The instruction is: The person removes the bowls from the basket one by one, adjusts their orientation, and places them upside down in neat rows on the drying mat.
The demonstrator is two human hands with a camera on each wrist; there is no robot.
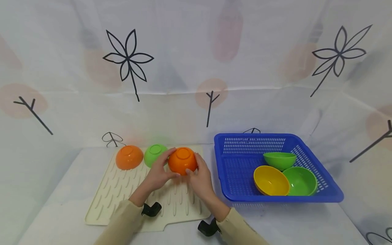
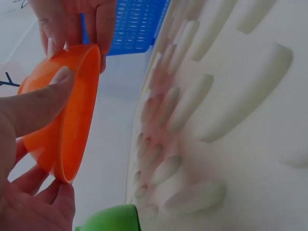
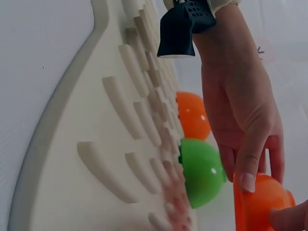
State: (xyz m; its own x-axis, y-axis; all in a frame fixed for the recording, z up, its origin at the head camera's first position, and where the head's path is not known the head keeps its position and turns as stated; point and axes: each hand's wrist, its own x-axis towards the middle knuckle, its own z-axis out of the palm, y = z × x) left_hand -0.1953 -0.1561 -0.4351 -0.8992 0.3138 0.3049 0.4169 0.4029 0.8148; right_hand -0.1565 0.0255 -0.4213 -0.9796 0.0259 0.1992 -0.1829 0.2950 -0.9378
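Shows no readable text, label, brand, number or sign — not on the orange bowl (image 1: 182,162) at lower centre of the head view, the blue basket (image 1: 237,170) at right, the ribbed mat (image 1: 114,190) at lower left or the patterned cloth (image 1: 183,37) across the top.

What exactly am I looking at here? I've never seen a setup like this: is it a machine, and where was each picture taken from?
There is no machine doing the work, just a person in beige sleeves. The widest picture comes from a camera worn on the head, looking forward and down; the other two come from cameras worn on the left and right wrists. The left-hand grip and right-hand grip together hold an orange bowl, upside down, over a pale ridged mat. On that mat, a second orange bowl and a green bowl rest upside down too. To the right, a blue basket holds a yellow bowl and two green bowls.
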